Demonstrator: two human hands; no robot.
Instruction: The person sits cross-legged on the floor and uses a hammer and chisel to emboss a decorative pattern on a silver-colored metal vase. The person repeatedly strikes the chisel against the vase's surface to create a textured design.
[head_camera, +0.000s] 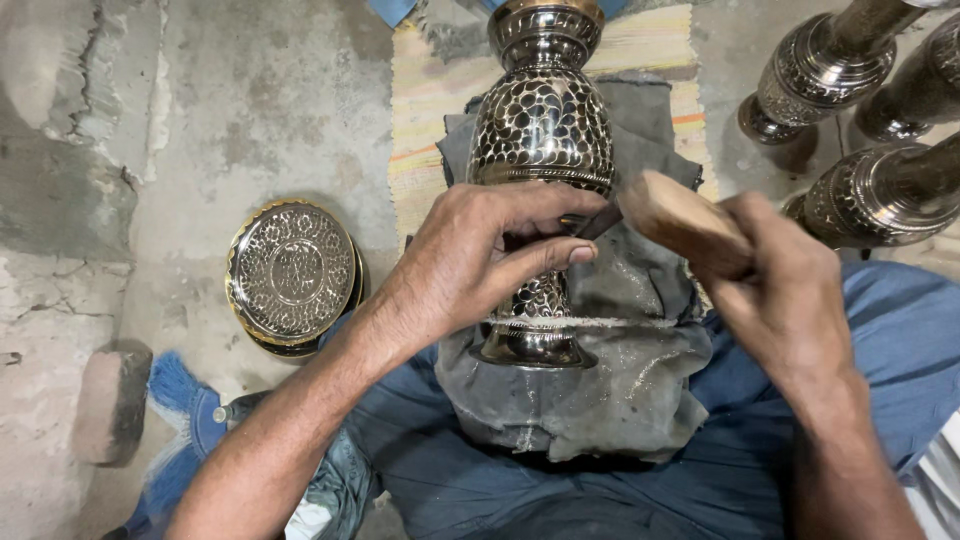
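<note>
The left hand (470, 260) pinches a chisel (597, 222) against the vase (541, 130) lying just beyond it on a cloth (620, 380); the right hand (790, 290) grips a mallet (680, 220) beside the chisel.

Left hand (480, 255) pins chisel (597, 222) on engraved vase (541, 130); right hand (785, 290) grips wooden mallet (685, 222).
</note>
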